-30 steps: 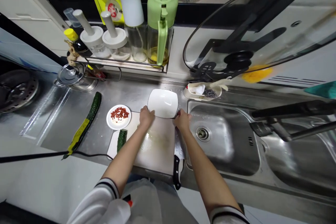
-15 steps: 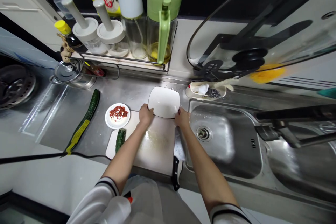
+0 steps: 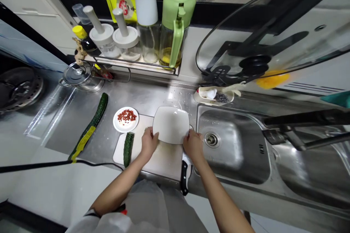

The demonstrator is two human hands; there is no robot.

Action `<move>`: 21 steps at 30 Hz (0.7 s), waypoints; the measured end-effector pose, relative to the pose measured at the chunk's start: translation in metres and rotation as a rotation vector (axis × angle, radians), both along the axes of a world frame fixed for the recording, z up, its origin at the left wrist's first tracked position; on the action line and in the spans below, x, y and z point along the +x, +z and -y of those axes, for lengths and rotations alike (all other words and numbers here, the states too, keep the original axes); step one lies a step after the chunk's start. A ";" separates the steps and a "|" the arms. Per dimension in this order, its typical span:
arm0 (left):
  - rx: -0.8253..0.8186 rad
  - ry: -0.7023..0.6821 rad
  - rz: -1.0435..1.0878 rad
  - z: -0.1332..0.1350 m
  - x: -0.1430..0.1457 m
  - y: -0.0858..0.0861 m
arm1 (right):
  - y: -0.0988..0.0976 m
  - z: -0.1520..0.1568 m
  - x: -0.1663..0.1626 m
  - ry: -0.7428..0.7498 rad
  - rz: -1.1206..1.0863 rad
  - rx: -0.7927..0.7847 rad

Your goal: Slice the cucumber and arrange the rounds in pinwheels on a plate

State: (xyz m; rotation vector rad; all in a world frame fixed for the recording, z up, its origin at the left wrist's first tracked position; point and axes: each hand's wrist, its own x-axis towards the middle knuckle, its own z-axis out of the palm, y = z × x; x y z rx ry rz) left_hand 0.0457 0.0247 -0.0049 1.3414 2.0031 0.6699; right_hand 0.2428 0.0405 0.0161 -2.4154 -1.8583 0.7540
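A white square plate (image 3: pixel 171 124) rests over the white cutting board (image 3: pixel 164 156) on the steel counter. My left hand (image 3: pixel 149 142) grips the plate's near-left edge, and my right hand (image 3: pixel 193 145) grips its near-right edge. A short piece of cucumber (image 3: pixel 127 144) lies on the board's left side. A black-handled knife (image 3: pixel 185 174) lies along the board's right edge, under my right wrist.
A small round dish of red bits (image 3: pixel 125 119) and a long cucumber (image 3: pixel 90 126) lie left of the board. The sink (image 3: pixel 232 145) is right of it. A rack of bottles and shakers (image 3: pixel 136 49) stands behind. A black cable (image 3: pixel 41 165) crosses the counter edge.
Both hands pulled the plate toward me, from behind the board onto its middle. My arms drew back with it.
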 end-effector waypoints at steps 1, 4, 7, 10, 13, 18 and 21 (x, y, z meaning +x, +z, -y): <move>-0.007 -0.002 0.001 0.008 -0.003 -0.002 | 0.000 0.008 -0.003 -0.002 0.015 -0.020; -0.032 -0.007 0.018 0.028 -0.011 -0.008 | -0.002 0.029 -0.013 0.015 0.050 -0.061; -0.044 -0.019 0.045 0.042 -0.017 -0.014 | -0.004 0.045 -0.020 0.021 0.076 -0.081; -0.046 -0.026 0.050 0.053 -0.021 -0.019 | -0.004 0.054 -0.025 0.028 0.085 -0.090; -0.052 -0.025 0.044 0.060 -0.021 -0.023 | -0.005 0.061 -0.027 0.030 0.101 -0.091; -0.040 -0.023 0.030 0.067 -0.022 -0.026 | -0.005 0.066 -0.029 0.042 0.132 -0.101; -0.036 -0.027 0.028 0.069 -0.022 -0.029 | -0.004 0.066 -0.031 0.048 0.152 -0.104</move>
